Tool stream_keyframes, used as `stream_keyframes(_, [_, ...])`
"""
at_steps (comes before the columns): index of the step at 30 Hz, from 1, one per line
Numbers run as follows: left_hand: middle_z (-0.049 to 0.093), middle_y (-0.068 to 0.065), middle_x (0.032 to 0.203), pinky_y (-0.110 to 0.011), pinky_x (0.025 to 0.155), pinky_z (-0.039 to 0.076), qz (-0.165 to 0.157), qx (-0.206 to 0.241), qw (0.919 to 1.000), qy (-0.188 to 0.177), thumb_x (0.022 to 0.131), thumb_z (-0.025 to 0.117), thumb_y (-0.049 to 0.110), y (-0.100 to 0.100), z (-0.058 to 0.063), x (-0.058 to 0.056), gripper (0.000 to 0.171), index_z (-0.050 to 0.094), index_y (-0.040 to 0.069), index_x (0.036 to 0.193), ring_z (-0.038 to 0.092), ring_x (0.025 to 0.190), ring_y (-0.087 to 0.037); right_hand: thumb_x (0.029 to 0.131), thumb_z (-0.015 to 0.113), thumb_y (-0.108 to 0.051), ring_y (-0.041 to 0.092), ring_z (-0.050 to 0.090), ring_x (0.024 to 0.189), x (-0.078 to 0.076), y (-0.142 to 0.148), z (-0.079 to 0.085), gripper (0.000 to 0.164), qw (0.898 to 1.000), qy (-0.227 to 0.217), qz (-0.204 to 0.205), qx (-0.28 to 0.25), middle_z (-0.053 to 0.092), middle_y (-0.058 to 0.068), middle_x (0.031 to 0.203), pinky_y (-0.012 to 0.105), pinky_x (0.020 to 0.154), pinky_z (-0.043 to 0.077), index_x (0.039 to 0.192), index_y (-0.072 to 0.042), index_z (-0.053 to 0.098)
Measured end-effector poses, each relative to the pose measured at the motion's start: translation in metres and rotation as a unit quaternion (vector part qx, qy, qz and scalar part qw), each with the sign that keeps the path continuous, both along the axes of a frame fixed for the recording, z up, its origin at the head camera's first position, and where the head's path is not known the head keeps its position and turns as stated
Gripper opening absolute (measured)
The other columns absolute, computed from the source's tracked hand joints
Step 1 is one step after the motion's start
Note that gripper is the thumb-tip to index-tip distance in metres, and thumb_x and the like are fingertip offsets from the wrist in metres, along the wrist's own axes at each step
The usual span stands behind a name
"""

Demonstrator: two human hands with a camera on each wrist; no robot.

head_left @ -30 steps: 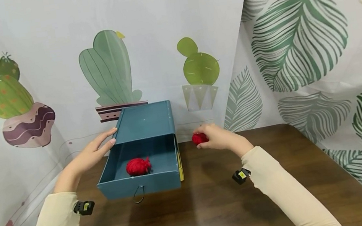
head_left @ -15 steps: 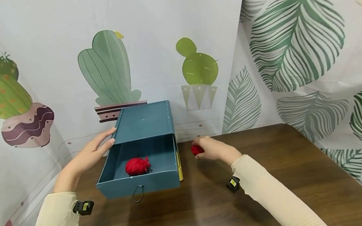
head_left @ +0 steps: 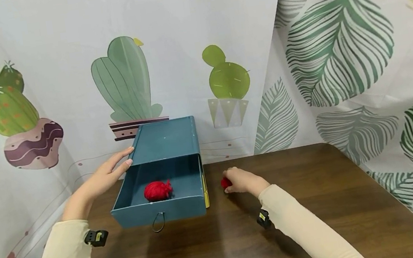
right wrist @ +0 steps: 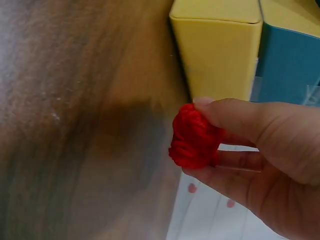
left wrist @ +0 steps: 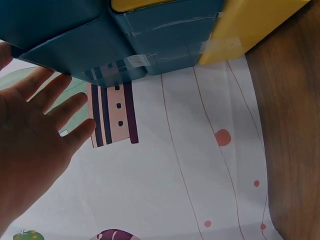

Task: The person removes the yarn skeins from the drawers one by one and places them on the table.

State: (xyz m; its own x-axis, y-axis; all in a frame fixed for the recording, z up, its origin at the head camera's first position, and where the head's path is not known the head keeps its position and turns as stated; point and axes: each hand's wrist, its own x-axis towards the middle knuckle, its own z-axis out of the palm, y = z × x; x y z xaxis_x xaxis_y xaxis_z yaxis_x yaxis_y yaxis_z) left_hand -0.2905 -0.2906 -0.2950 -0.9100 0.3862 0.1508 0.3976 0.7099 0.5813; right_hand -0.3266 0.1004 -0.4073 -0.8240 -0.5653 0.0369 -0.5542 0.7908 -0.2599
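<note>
One red ball [right wrist: 194, 137] pinched — drawer [head_left: 186, 208] pointing toward person.

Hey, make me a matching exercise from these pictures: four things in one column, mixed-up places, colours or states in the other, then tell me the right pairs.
Things:
1. left hand
2. right hand
3. unheld red bundle
4. table

Descriptions:
A. inside the open blue drawer
B. brown, with a wood-grain look
C. pinching a small red bundle
D. fingers extended at the edge of the blue box

Right pairs: 1-D, 2-C, 3-A, 4-B.
</note>
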Motion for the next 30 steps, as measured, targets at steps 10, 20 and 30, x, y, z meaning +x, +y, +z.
stream_keyframes(10, [0.02,-0.023,0.156,-0.073,0.102,0.019,-0.002,-0.001,1.0,0.002,0.103,0.043,0.033,0.0,0.0,0.001,0.059,0.023,0.011,0.154,0.019,0.14,-0.047,0.078,0.08,-0.013,0.019,0.054,0.071,-0.001,0.0,-0.014,0.024,1.0,0.006,-0.009,0.01,0.057,0.005,0.076,0.033,0.067,0.05,0.087,-0.001,0.061])
stream_keyframes(20, [0.02,-0.021,0.157,-0.072,0.104,0.017,-0.003,-0.001,1.0,0.001,0.103,0.041,0.039,-0.001,-0.001,0.001,0.06,0.023,0.012,0.154,0.017,0.141,-0.045,0.079,0.079,-0.017,0.019,0.055,0.07,0.0,-0.001,-0.014,0.024,1.0,0.0,-0.017,0.017,0.058,0.006,0.076,0.034,0.067,0.05,0.087,-0.001,0.062])
stream_keyframes(30, [0.019,-0.02,0.157,-0.072,0.104,0.018,-0.003,-0.002,1.0,0.001,0.103,0.041,0.04,-0.002,-0.002,-0.002,0.06,0.023,0.014,0.154,0.017,0.141,-0.045,0.081,0.078,-0.022,0.019,0.054,0.069,-0.002,0.0,-0.01,0.027,0.998,0.012,-0.036,0.042,0.058,0.006,0.076,0.035,0.067,0.051,0.088,-0.003,0.062])
